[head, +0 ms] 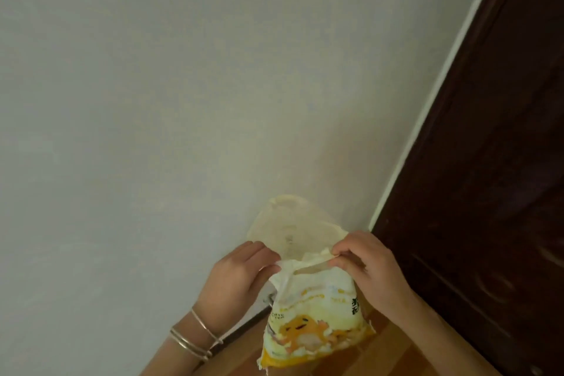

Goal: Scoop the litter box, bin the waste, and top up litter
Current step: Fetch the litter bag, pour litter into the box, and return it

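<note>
A white and yellow litter bag (314, 320) with a cartoon print is held up in front of me, low in the head view. My left hand (238, 278) pinches the left side of its torn top edge. My right hand (366, 265) pinches the right side. The mouth of the bag gapes between them, and a pale flap (290, 226) of the bag stands up behind the opening. No litter box, scoop or bin is in view.
A plain pale wall (183, 101) fills most of the view. A dark brown door (494, 162) with a white frame edge stands on the right. Orange-brown floor (393, 348) shows under the bag.
</note>
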The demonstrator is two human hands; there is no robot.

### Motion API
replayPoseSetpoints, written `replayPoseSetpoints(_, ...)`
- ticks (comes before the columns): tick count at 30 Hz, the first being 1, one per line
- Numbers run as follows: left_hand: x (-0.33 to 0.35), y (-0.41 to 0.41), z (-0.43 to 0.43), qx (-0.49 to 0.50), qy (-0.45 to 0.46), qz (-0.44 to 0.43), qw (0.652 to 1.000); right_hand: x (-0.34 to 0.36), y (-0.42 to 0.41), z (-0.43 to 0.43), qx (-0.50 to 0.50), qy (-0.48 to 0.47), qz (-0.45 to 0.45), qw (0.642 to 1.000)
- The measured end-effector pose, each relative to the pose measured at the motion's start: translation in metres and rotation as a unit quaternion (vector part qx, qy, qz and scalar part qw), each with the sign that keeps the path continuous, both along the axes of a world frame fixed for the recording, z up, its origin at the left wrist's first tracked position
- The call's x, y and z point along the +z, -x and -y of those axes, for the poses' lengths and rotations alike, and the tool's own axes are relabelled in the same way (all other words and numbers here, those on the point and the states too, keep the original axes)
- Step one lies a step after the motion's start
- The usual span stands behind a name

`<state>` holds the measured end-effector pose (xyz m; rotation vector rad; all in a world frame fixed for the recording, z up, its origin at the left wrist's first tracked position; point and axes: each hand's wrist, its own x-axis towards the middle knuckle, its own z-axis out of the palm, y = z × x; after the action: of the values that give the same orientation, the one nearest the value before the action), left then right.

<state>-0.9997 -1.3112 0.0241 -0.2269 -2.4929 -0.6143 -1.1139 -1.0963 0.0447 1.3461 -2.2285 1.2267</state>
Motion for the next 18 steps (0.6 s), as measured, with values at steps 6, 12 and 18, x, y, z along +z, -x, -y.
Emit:
replayPoseSetpoints(6, 0.014, -0.063, -0.008, 0.156, -0.051, 0.014, 0.986, 0.021, -0.024, 0.003, 0.137, 0.007, -0.057, 0.989)
replayPoseSetpoints(12, 0.006, -0.109, -0.001, 0.373, -0.061, 0.081, 0.922, 0.026, -0.050, -0.001, 0.269, 0.031, -0.062, 0.961)
replayPoseSetpoints(18, 0.001, -0.150, 0.003, 0.473, -0.177, 0.240, 0.829, 0.022, -0.088, 0.007, 0.389, 0.020, -0.037, 0.920)
